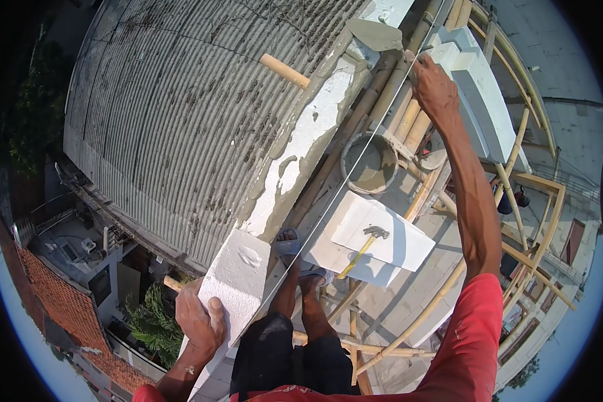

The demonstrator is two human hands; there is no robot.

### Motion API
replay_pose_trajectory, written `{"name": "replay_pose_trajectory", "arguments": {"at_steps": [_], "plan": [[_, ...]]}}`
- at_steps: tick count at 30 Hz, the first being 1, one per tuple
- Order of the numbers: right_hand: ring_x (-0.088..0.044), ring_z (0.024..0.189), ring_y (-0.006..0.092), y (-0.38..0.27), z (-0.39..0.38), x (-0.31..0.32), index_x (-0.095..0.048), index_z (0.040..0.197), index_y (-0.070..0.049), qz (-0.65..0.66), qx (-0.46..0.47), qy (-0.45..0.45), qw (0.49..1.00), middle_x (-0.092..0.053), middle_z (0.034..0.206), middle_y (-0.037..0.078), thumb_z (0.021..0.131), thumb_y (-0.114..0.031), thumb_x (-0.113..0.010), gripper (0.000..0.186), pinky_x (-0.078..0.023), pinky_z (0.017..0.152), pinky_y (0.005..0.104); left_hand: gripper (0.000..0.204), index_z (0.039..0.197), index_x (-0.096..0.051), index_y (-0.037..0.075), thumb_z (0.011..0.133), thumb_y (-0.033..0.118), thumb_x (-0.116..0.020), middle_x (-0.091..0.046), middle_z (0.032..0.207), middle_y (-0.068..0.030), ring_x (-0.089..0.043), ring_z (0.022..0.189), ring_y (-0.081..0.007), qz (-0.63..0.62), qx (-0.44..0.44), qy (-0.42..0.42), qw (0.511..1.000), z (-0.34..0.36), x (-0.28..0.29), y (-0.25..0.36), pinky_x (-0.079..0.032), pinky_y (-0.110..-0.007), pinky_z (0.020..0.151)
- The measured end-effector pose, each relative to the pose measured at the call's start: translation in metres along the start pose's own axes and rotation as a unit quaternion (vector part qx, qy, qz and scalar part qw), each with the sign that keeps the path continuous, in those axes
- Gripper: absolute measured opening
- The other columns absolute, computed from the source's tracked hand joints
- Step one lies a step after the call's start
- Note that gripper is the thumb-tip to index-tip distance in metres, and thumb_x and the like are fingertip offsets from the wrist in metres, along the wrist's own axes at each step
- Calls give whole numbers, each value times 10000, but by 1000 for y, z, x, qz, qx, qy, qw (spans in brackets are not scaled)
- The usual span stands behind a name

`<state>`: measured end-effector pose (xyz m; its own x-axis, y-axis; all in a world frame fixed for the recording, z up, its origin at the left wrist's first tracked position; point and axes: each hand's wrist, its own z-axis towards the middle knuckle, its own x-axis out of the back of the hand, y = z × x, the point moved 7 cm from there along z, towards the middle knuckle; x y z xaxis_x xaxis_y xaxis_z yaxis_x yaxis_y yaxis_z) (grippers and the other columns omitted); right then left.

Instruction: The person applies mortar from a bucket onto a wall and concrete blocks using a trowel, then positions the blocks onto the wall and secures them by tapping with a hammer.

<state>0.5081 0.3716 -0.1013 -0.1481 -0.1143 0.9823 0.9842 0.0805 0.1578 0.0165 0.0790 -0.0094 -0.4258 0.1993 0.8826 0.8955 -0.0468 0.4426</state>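
My right hand (434,86) is closed at the wide end of a trowel, whose handle is hidden in the fingers. The trowel's blade (376,36) is coated in grey mortar and lies over the far part of the wall top. Wet grey mortar (285,194) runs in bands along both edges of the white strip (315,127) there. At the near end of this strip sits a white block (238,268) with a rough face. My left hand (201,320) grips the block's left side, thumb on top. A taut white string (342,184) passes beside my right hand.
Corrugated roofing (181,127) slopes away on the left. A bucket of mortar (370,162) stands on the bamboo scaffold (442,288). Nearby, a hammer (362,251) lies on white boards (409,244). White moulded pieces (479,94) lean at the right. Beyond the left edge is a drop to buildings.
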Motion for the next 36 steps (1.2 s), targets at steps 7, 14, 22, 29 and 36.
{"name": "replay_pose_trajectory", "arguments": {"at_steps": [7, 14, 22, 29, 36], "plan": [[-633, 1079, 421, 15, 47, -67, -518, 1397, -99, 92, -54, 54, 993, -598, 1289, 179, 920, -230, -649, 511, -536, 877, 517, 481, 1116, -583, -63, 1045, 396, -462, -616, 1004, -236, -592, 887, -416, 9, 22, -15, 1000, -2, -4, -3, -460, -488, 805], [-590, 1113, 414, -20, -44, -132, -548, 1310, 7, 349, -104, 172, 915, -598, 1172, 236, 930, -267, -688, 489, -486, 944, 460, 521, 1120, -576, -67, 1056, 427, -421, -602, 985, -235, -587, 868, -410, -12, 33, -14, 999, -6, -5, -8, -452, -474, 785], [-611, 1090, 406, -21, -175, -188, -569, 1295, 41, 347, -148, 92, 921, -602, 1191, 220, 965, -175, -652, 402, -488, 938, 441, 539, 1116, -563, -72, 1059, 435, -390, -570, 949, -233, -563, 822, -401, -34, 46, -18, 998, -6, -11, -10, -438, -466, 749], [-657, 798, 166, -13, -243, -129, -608, 1307, -16, 661, -382, -36, 645, -645, 1001, 81, 978, -304, -661, 440, -528, 680, 287, 505, 1118, -569, -60, 1054, 416, -414, -574, 942, -228, -569, 838, -408, -19, 55, -3, 998, -10, -8, -8, -440, -465, 771], [-675, 705, 256, 12, -312, -203, -681, 1162, 3, 455, -410, -313, 726, -688, 907, 155, 936, -312, -609, 394, -542, 670, 373, 551, 1144, -555, -53, 1072, 461, -368, -571, 946, -205, -583, 840, -323, -23, 76, -9, 997, -12, -8, -10, -461, -403, 792]]}}
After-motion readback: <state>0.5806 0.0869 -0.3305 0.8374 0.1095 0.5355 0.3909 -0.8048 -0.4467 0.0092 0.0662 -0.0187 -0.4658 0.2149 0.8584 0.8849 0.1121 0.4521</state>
